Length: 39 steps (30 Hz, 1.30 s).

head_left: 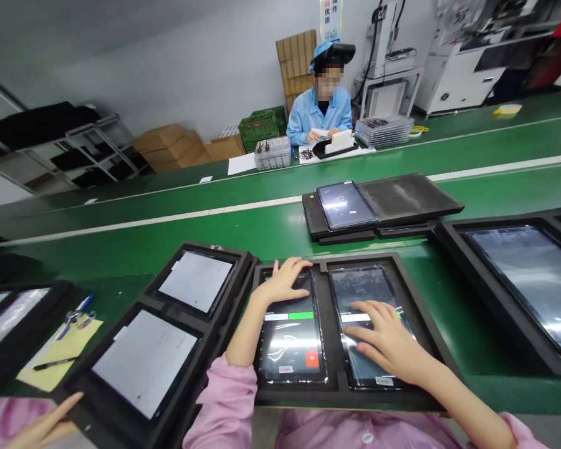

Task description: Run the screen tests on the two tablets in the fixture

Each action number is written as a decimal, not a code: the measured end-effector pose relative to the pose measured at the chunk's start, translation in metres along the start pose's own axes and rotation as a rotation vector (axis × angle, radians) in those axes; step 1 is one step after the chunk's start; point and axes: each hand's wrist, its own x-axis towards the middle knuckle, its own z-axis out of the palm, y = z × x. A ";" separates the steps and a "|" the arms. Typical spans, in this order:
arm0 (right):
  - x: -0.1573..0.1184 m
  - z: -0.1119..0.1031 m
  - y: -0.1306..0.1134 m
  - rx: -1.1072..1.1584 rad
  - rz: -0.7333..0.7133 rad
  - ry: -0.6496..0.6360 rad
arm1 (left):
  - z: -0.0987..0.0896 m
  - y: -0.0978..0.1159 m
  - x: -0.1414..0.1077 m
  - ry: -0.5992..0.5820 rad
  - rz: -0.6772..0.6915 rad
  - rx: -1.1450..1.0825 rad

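Two tablets lie side by side in a black foam tray in front of me. My left hand, fingers spread, rests over the top of the left tablet, whose lit screen has a green bar and a red square. Above the right tablet my right hand is held with its fingers apart, covering part of the screen. Whether its fingertips touch the glass I cannot tell. Neither hand grips anything.
Left of me, another tray holds two white-screened tablets, with another person's hand at its corner. A yellow notepad with a pen lies further left. Another tablet tray stands right. Ahead, a tablet lies on foam; a co-worker sits across.
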 end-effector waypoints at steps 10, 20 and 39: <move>-0.013 -0.005 0.029 -0.040 0.016 -0.025 | 0.012 0.020 0.004 0.009 0.058 0.081; -0.017 0.031 0.108 -0.291 0.656 0.213 | 0.022 0.036 0.005 0.109 0.001 0.227; -0.027 0.045 0.119 -0.289 0.652 0.117 | 0.024 0.031 0.002 0.056 0.000 0.143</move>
